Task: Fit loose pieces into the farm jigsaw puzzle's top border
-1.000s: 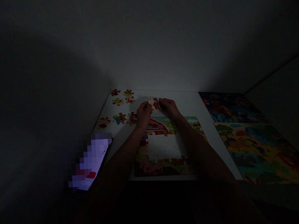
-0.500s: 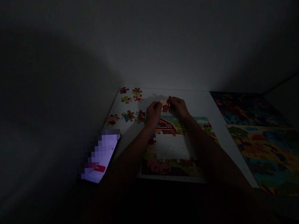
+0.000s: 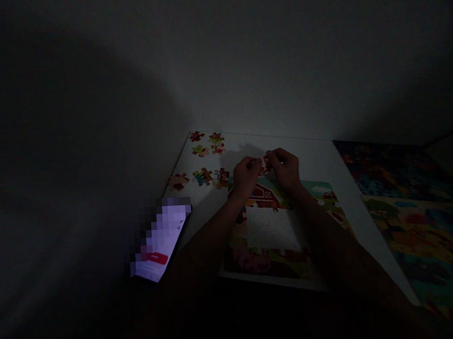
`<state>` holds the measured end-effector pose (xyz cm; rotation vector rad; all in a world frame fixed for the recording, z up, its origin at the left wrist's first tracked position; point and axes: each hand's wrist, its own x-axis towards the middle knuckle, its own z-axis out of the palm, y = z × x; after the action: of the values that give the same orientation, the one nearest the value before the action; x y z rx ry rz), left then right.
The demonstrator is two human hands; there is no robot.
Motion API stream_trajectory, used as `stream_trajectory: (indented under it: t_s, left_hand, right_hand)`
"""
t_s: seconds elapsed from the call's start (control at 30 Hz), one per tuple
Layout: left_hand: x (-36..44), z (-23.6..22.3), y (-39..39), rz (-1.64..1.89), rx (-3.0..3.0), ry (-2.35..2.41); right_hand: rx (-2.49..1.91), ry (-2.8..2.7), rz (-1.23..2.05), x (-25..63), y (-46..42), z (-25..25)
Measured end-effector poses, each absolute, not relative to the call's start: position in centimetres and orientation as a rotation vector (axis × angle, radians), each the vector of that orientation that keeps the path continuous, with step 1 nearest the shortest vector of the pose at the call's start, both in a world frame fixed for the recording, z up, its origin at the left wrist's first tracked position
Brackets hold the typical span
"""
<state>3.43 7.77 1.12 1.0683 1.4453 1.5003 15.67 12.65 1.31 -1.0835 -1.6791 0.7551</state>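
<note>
In a dim room, my left hand [image 3: 245, 177] and my right hand [image 3: 285, 168] meet above the far edge of a partly built farm puzzle [image 3: 282, 227]. Both pinch one small puzzle piece [image 3: 264, 166] between their fingertips. The puzzle shows a red barn at the top and has a bare white gap in its middle. It lies on a white board [image 3: 317, 159]. Both forearms reach in from the bottom of the view across the puzzle.
Several loose puzzle pieces [image 3: 207, 176] lie on the board's left part, more [image 3: 208, 142] near its far left corner. A lit phone [image 3: 160, 239] sits to the board's left. A colourful printed sheet [image 3: 407, 215] lies to the right. A wall stands behind.
The held piece has sunk lower between my fingers and shows less. The camera has shifted, so everything sits further right in view.
</note>
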Motion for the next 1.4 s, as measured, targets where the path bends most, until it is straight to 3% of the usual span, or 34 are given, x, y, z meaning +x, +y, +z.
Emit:
stream_trajectory:
  t_s: [0.6,1.0,1.4]
  left_hand:
    - [3.8,1.1,7.6,1.577,1.095,1.5]
    - [3.7,1.3,7.4,1.604,1.081,1.542]
    - [3.4,1.7,7.4,1.644,0.977,1.49]
  right_hand:
    - [-1.025,-1.84,1.278,16.4,12.2,5.1]
    - [-1.094,-1.931,1.327,16.9,10.9,6.8]
    - [-1.029,-1.855,1.471,19.4,5.7,4.2]
